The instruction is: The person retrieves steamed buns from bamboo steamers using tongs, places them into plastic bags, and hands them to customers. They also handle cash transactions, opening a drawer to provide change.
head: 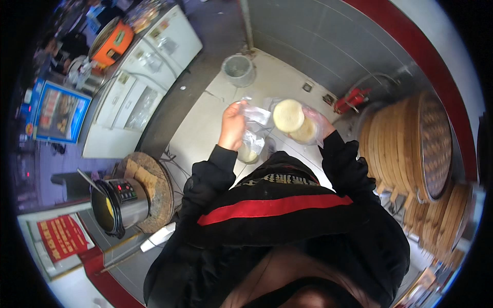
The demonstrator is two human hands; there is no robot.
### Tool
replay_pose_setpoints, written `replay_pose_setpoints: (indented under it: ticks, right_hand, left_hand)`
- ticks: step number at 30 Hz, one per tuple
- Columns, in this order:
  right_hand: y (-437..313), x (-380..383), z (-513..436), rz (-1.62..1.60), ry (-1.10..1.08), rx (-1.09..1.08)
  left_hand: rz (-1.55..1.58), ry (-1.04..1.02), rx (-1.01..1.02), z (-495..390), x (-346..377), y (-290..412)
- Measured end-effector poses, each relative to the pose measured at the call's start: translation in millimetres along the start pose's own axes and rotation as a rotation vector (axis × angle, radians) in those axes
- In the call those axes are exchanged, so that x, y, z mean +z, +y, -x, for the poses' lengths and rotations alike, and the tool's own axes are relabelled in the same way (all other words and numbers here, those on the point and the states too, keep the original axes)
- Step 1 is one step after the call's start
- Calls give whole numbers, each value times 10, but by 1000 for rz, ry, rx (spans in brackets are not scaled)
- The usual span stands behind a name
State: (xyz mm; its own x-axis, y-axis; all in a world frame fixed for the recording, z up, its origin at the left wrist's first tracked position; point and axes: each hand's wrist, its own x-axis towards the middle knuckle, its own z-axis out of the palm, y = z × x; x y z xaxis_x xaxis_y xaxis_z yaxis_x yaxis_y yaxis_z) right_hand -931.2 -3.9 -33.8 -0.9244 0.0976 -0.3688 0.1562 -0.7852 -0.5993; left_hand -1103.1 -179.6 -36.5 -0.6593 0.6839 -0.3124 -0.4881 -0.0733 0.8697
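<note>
Near the middle of the head view, my left hand (233, 125) grips a clear plastic bag (254, 114) by its upper part. Below it hangs a bag portion with something pale (249, 156) at its bottom; whether this is the same bag I cannot tell. To the right, my right hand (322, 122) is wrapped around or inside another clear plastic bag (319, 136) and holds round, flat, pale yellow breads or cakes. One round piece (288, 115) overlaps a second (304, 131). The fingers of my right hand are partly hidden by the plastic and the round pieces.
Stacked bamboo steamers (389, 142) stand at right, with a fire extinguisher (352, 100) behind. A grey bucket (238, 71) is on the tiled floor. At left are a white cabinet (142, 77) bearing an orange pot (111, 42), and an electric cooker (131, 200) on a round wooden top.
</note>
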Motion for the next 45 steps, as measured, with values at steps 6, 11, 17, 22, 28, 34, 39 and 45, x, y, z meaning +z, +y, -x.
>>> replay_pose_setpoints:
  ticks: [6,11,17,22,28,34,39,45]
  right_hand:
    - [-299,309,-1501,135,-101,71]
    - [-482,865,-2941,147,-397,252]
    - [-549,1524,-4418,251,-486,241]
    - [-502,1976,-5520,276,-513,250]
    - [-478,2802,-6454,282,-536,142]
    - [-614,3407,-7503,646,-620,-233]
    - [-796,3484,-8633,667,-702,55]
    - [-805,3947,-9418,1404,-439,-520]
  left_hand:
    - [212,-6,-68,-495,-982,724]
    - [-1,31,209,-1160,-1294,1029]
    - [71,396,275,-1820,-2350,1647]
    - [436,207,220,-2028,-2879,2370]
    - [-959,414,622,-2702,-3083,2844]
    - [-294,525,693,-3329,-4039,3392]
    - [592,389,218,-3535,-4731,4055]
    - [655,-73,154,-3737,-5064,4641]
